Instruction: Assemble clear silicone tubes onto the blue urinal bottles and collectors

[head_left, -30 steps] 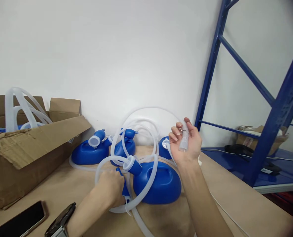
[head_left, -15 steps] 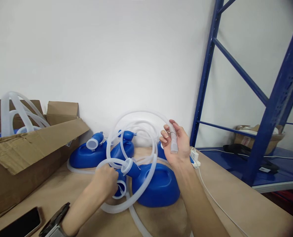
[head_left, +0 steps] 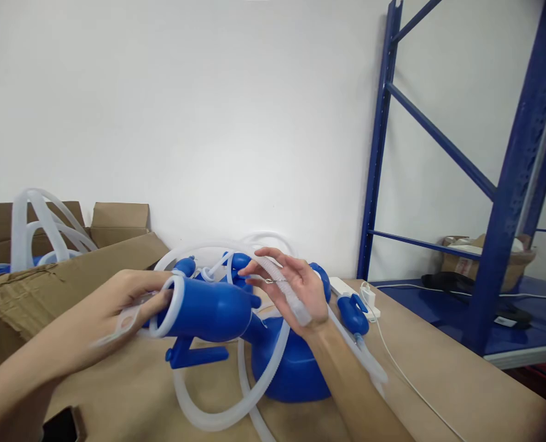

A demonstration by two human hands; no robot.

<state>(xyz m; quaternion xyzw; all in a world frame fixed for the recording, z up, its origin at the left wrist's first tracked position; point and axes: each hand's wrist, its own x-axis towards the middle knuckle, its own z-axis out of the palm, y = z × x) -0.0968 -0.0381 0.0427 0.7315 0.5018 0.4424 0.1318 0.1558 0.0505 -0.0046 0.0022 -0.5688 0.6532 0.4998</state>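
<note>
My left hand (head_left: pixel 126 304) is closed around the wide white-rimmed mouth of a blue funnel piece (head_left: pixel 206 310) and holds it lifted above the table, its narrow end pointing right. My right hand (head_left: pixel 296 288) holds the ribbed end of a translucent white hose (head_left: pixel 284 288) across its palm, fingers loosely curled, right beside the funnel's narrow end. The hose loops down in front of a blue plastic container (head_left: pixel 291 368) that lies on the brown table (head_left: pixel 438 380). A white lid strap hangs by my left fingers.
An open cardboard box (head_left: pixel 38 288) with more hoses stands at the left. More blue containers (head_left: pixel 234 264) lie against the wall. A blue connector (head_left: pixel 353 313) and a white charger with cable (head_left: pixel 369 301) lie to the right. Blue steel shelving (head_left: pixel 507 202) rises at the right.
My left hand has lifted the blue funnel piece off the table and turned it sideways. My right hand has come down and left with the hose end, close to the funnel's tip.
</note>
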